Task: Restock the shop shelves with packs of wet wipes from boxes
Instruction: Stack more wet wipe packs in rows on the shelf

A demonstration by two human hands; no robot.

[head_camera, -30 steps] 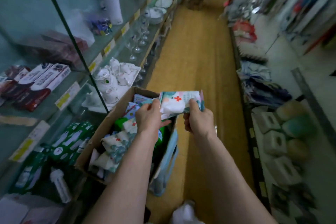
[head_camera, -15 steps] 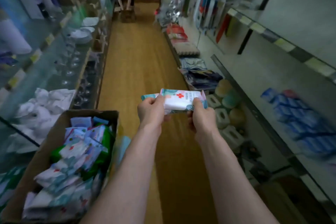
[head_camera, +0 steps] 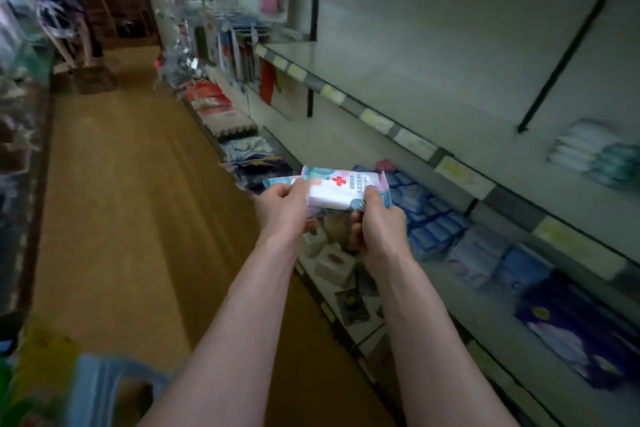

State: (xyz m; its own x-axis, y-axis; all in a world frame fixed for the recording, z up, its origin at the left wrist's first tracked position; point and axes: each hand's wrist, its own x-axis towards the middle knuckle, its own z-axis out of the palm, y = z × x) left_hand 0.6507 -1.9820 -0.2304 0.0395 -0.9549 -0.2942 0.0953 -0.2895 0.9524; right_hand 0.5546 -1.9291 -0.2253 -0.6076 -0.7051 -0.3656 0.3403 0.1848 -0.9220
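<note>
While both hands [head_camera: 282, 208] [head_camera: 377, 229] grip pack [head_camera: 341, 191], outstretched, level

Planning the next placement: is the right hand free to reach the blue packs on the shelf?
Likely yes: nothing stands between the right hand and the blue packs, though it grips the wipes pack.

Red cross [head_camera: 339, 181] — wipes pack [head_camera: 332, 196] (text blurred)
</note>
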